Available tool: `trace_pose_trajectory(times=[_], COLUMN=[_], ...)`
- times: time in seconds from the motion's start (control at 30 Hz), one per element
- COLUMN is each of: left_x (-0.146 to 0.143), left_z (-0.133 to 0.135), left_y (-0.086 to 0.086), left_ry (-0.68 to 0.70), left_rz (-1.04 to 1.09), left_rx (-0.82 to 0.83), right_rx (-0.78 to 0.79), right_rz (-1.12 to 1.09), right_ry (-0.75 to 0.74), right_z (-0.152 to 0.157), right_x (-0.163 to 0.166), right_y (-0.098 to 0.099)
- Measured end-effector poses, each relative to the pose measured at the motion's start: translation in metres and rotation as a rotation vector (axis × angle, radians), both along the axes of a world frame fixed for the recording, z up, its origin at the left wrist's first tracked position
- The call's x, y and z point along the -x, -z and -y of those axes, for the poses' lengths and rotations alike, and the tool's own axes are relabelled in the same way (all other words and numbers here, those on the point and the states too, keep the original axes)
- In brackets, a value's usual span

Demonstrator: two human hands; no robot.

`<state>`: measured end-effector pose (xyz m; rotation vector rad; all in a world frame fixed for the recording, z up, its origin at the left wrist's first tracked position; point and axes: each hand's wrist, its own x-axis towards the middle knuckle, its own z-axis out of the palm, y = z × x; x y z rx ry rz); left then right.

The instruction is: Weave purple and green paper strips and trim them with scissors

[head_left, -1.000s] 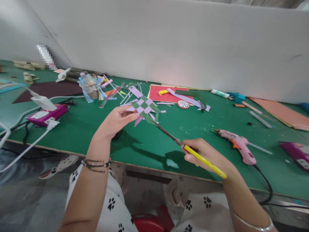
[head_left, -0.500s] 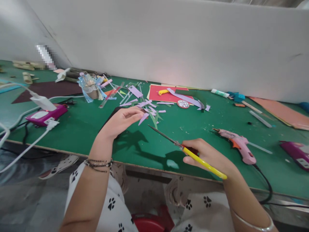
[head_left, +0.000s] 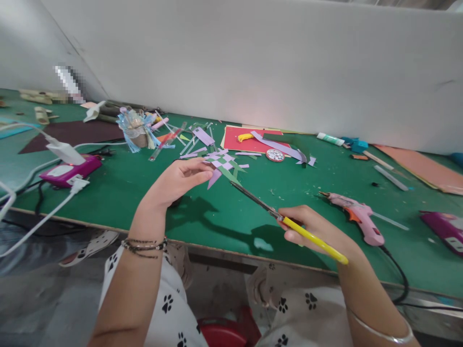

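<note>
My left hand (head_left: 186,178) pinches the edge of a small woven paper piece (head_left: 223,164), a checkered weave of purple and green strips with loose ends sticking out. In my right hand (head_left: 307,231) is a pair of scissors (head_left: 296,231) with yellow handles and dark blades. The blades look closed or nearly so, and their tips are at the end of a green strip hanging from the weave. Whether they touch the strip I cannot tell. My right fingers are partly hidden behind the handle.
Purple paper scraps (head_left: 203,136) and a ruler (head_left: 167,142) lie beyond my left hand. Red paper (head_left: 235,140) bears a yellow-handled tool (head_left: 246,138). A pink glue gun (head_left: 356,214) rests at right. Purple power strips (head_left: 72,172) and cables lie at left and far right.
The woven piece has turned so its checkered face shows more. My right hand has shifted slightly right and down, and the scissor tips now meet the green strip's end in view.
</note>
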<state>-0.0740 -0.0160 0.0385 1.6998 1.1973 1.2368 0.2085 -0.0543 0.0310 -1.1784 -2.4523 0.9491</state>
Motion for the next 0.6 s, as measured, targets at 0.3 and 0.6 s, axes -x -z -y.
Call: trace_pose_trajectory(times=[0.3,0.6], left_x=[-0.0010,0.0018], left_z=[0.0018,0.0016], left_y=[-0.0038,-0.0006], left_ry=[-0.015,0.148], left_rz=[-0.153,-0.165], left_rx=[-0.009,-0.032], right_rx=[-0.004,-0.008], right_rz=[-0.008,0.029], right_ry=[-0.006,0.004], right_z=[-0.0008,0.0008], right_x=[-0.0036,-0.0029], right_y=[0.0013,-0.0024])
